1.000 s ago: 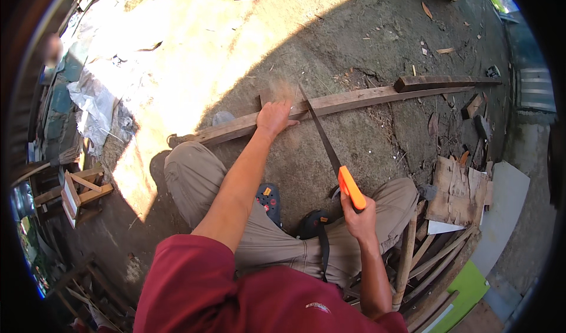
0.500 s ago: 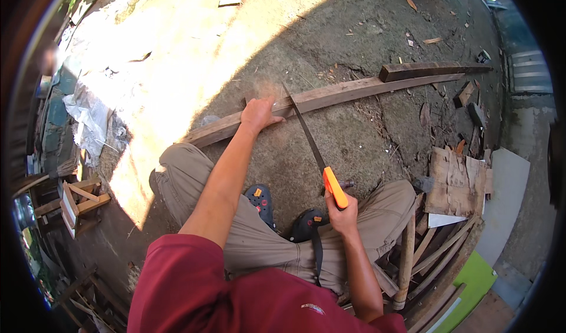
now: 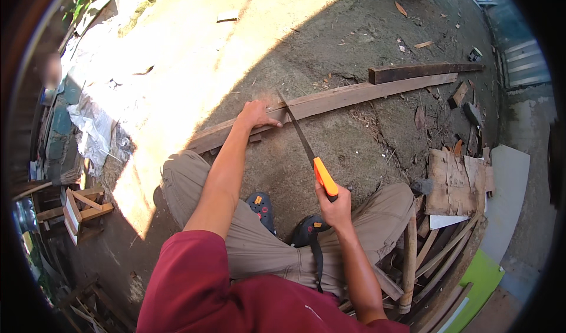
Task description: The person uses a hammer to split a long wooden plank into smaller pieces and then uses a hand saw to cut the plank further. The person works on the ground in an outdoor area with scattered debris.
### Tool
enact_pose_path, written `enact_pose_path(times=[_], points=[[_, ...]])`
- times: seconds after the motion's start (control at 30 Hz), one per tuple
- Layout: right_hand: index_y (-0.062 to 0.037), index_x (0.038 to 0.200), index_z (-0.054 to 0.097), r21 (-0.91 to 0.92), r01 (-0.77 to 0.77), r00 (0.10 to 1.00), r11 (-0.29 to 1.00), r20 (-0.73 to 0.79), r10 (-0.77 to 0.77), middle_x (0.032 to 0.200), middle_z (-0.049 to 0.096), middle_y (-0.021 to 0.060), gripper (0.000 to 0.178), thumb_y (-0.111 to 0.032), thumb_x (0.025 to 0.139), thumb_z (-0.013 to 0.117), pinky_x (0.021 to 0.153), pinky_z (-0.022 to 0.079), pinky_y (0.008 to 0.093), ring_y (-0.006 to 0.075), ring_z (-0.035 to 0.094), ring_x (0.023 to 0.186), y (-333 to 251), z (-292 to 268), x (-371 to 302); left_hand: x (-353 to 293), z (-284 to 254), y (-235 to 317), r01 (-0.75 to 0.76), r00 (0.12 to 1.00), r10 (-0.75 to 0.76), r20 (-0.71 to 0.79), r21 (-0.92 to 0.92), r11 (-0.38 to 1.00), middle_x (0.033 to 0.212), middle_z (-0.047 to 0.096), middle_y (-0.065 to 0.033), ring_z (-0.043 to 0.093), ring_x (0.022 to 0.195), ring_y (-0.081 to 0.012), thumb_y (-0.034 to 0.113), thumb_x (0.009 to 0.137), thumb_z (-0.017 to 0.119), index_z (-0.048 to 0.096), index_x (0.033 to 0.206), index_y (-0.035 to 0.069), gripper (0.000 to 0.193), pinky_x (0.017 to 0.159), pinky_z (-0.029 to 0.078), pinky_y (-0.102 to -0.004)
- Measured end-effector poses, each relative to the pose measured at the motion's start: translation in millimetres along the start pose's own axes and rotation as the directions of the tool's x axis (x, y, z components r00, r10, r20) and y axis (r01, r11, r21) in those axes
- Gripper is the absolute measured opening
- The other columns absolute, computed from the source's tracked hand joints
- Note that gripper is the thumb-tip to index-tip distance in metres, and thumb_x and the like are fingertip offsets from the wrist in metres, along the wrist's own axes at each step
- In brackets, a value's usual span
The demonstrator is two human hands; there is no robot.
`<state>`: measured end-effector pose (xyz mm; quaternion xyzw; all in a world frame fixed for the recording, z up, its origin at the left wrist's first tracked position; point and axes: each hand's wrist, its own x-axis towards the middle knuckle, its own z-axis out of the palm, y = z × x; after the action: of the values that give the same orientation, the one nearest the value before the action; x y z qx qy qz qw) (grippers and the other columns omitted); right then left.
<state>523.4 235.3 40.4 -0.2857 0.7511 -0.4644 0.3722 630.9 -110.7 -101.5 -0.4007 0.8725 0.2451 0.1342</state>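
Note:
A long squared wooden beam (image 3: 336,100) lies low across the ground in front of me, running from my left knee to the far right. My left hand (image 3: 256,115) is clamped over its top, fingers on the far side and thumb toward the near side. In my right hand (image 3: 335,206) is the orange and black handle of a handsaw (image 3: 303,139). Its dark blade slants away from me and crosses the beam just right of my left thumb. Pale dust blurs the air near the blade's tip. A small wood block (image 3: 254,138) shows under the beam's near side.
A darker beam (image 3: 424,72) rests against the long beam's far right end. Scrap boards and sticks (image 3: 448,247) pile up by my right knee. At the left are crumpled plastic sheeting (image 3: 94,132) and a small wooden frame (image 3: 79,209). My feet in dark clogs (image 3: 259,209) are below the beam.
My right hand has pushed the saw forward and slightly left, so its handle is nearer the beam. My left hand keeps its hold. The whole view has shifted slightly.

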Motion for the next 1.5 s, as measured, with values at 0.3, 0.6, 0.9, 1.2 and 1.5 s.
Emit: enact_pose_path(times=[0.3,0.6,0.9,1.2,1.5], points=[[0.0019,0.088,0.067,-0.008,0.036,0.999,0.999,0.028,-0.036,0.062,0.056,0.003,0.024,-0.02,0.096,0.069,0.056,0.044,0.0306,0.0071,0.05,0.06,6.3,2.9,-9.8,-4.7,-2.2,3.5,0.016,0.999,-0.018,-0.039,-0.054,0.998,0.11,0.073,-0.0244,0.069,0.106,-0.0395,0.07,0.057,0.085,0.071,0.118,-0.001,0.095,0.094,0.054,-0.0457],[0.0033,0.081,0.063,-0.035,-0.055,0.998,0.998,-0.005,0.055,0.058,0.051,0.004,0.029,-0.022,0.096,0.069,0.054,0.042,0.0322,0.0079,0.047,0.058,-36.2,10.8,-0.9,-3.0,-0.2,0.5,-0.057,0.973,0.057,-0.225,0.006,0.998,0.117,0.067,-0.0165,0.057,0.118,-0.0314,0.058,0.082,0.069,0.071,0.107,0.003,0.06,0.107,0.039,-0.0461],[0.0031,0.077,0.061,-0.045,-0.113,0.994,0.993,-0.005,0.112,0.059,0.049,-0.0009,0.027,-0.015,0.095,0.067,0.052,0.038,0.0305,0.0055,0.044,0.058,-24.6,13.2,21.1,0.5,34.1,-6.8,0.235,0.703,-0.17,-0.691,0.0,0.972,0.109,0.062,-0.0108,0.054,0.114,-0.0274,0.032,0.097,0.053,0.066,0.103,0.005,0.03,0.104,0.035,-0.0453],[0.0031,0.078,0.061,-0.115,-0.094,0.995,0.989,0.016,0.096,0.061,0.048,-0.0021,0.02,-0.006,0.095,0.065,0.053,0.037,0.0292,0.0052,0.044,0.06,27.8,37.9,22.6,16.7,30.5,-23.5,0.304,0.721,-0.319,-0.615,-0.133,0.943,0.116,0.06,-0.0135,0.05,0.119,-0.0288,0.031,0.098,0.052,0.066,0.106,0.003,0.033,0.107,0.031,-0.0493],[0.0014,0.075,0.059,-0.096,-0.088,0.996,0.992,-0.029,0.085,0.058,0.049,-0.0007,0.02,-0.003,0.093,0.065,0.051,0.037,0.0287,0.0054,0.044,0.055,-25.5,38.9,42.8,26.1,21.3,-22.2,0.346,0.688,-0.332,-0.645,-0.11,0.932,0.115,0.061,-0.0138,0.051,0.121,-0.03,0.023,0.093,0.053,0.063,0.106,0.003,0.025,0.107,0.033,-0.0521]])
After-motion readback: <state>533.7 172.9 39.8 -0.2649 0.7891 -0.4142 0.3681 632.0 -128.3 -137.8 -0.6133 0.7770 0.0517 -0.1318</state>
